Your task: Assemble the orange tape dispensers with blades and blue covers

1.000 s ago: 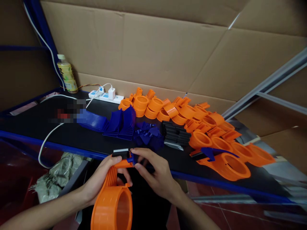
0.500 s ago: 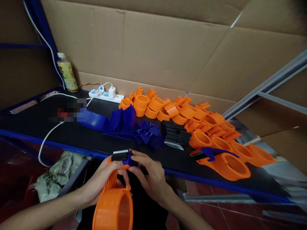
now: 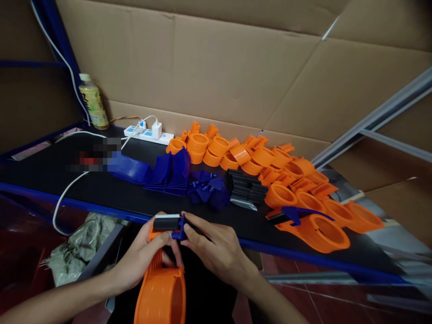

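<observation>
My left hand (image 3: 143, 256) grips an orange tape dispenser body (image 3: 162, 290) by its neck, the ring end hanging toward me. A black toothed cutter piece (image 3: 166, 222) sits at its top end. My right hand (image 3: 216, 249) pinches a small blue part (image 3: 180, 228) against that top end, right beside the cutter. Both hands are just in front of the blue front edge of the black worktable (image 3: 60, 175).
On the table lie a row of orange dispenser bodies (image 3: 270, 166), stacked blue flat parts (image 3: 168, 173), small blue pieces (image 3: 207, 189), black cutter pieces (image 3: 246, 189), one assembled dispenser (image 3: 313, 227), a power strip (image 3: 146, 133) with cables, and a drink bottle (image 3: 90, 102). Cardboard walls stand behind.
The dispenser has tilted so its ring points more toward me. My right hand has closed in on the blue part at the top end.
</observation>
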{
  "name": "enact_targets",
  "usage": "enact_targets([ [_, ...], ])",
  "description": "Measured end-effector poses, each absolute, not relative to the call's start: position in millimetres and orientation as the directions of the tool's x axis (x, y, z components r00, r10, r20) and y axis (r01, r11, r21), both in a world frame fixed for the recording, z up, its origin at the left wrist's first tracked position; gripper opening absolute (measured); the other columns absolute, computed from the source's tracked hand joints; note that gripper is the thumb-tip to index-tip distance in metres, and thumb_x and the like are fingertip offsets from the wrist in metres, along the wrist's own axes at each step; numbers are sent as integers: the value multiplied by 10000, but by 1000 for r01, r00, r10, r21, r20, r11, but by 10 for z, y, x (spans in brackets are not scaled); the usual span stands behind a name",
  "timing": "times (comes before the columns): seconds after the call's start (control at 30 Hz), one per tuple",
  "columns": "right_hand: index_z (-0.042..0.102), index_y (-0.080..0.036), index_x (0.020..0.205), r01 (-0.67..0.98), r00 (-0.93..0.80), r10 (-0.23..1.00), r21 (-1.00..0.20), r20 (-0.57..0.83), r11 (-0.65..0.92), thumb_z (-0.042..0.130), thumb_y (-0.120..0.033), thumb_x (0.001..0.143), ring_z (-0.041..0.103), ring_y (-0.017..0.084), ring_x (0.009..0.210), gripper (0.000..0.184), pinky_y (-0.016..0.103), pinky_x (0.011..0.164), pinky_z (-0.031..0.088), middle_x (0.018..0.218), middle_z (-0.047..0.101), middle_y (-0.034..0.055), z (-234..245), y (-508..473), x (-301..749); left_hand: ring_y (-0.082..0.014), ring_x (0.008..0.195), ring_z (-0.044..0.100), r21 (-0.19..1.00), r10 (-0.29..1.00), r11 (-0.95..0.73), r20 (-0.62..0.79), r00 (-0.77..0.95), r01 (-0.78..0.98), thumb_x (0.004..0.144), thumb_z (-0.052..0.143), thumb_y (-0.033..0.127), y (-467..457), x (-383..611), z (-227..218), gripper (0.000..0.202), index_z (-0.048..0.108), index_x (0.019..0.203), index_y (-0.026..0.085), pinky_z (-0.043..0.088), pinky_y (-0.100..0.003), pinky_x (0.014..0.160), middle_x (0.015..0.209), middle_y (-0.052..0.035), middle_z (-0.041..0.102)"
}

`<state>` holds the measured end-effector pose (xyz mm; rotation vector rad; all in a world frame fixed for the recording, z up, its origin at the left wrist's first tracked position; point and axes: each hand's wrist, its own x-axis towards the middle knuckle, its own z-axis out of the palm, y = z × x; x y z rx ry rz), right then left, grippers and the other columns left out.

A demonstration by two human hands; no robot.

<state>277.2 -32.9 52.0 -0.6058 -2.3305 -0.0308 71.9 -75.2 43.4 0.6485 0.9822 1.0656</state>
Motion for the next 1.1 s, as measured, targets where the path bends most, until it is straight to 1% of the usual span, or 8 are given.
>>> enact_targets([
  [0.27,616,-162,1181,451,-648,467,-191,601,872,553,-216,1000,753,152,930,198,229,765,626,1224,716,146,601,-307,2753,-161,603,709,953,967,209,-168,191,-220,948,595,373,-721,711,399,311,457,1171,206,554,-246,596,682,8,741],
  [0.4,569,-170,1265,461,-640,493,-220,588,860,485,-252,1038,722,162,1073,256,236,822,610,1256,703,135,631,-336,2752,-164,611,708,957,966,203,-160,202,-209,960,580,374,-712,699,384,302,442,1178,218,554,-248,598,672,14,733],
  [0.57,576,-189,1329,446,-639,487,-229,596,865,567,-220,998,741,168,1028,333,224,815,614,1330,665,144,595,-377,2767,-166,616,711,952,962,197,-141,236,-233,955,600,392,-714,690,386,279,475,1141,226,549,-239,589,689,10,733],
  [0.7,509,-168,1421,411,-623,438,-206,648,888,550,-134,988,684,193,1164,436,212,814,617,1392,607,164,454,-385,2771,-150,677,727,924,951,217,-128,282,-314,928,659,315,-718,639,378,264,547,1152,232,565,-238,669,817,-3,755],
  [0.77,460,-175,1468,403,-600,439,-222,669,888,525,-122,997,641,194,1223,479,215,837,615,1411,588,151,420,-380,2774,-177,742,746,863,915,265,-85,394,-430,905,674,299,-708,596,376,367,569,1250,235,583,-301,761,985,-48,768],
  [0.83,450,-194,1485,410,-568,485,-282,665,868,527,-134,1000,642,185,1218,495,231,897,602,1405,597,126,452,-374,2784,-265,899,752,760,863,316,19,505,-568,915,627,333,-688,560,386,444,570,1340,220,585,-416,842,1168,-121,738],
  [0.97,523,-219,1445,425,-537,578,-394,614,815,549,-155,990,660,167,1197,460,243,977,568,1387,625,89,681,-378,2817,-398,1270,584,647,829,327,155,538,-689,954,553,290,-641,526,412,429,596,1375,222,544,-582,922,1382,-169,637],
  [1.1,598,-247,1370,405,-553,626,-479,550,779,524,-185,1004,629,169,1249,378,279,1023,546,1441,588,60,917,-419,2847,-409,1239,614,671,874,286,110,473,-684,832,736,276,-620,485,355,528,637,1347,216,426,-626,1070,1396,-169,637],
])
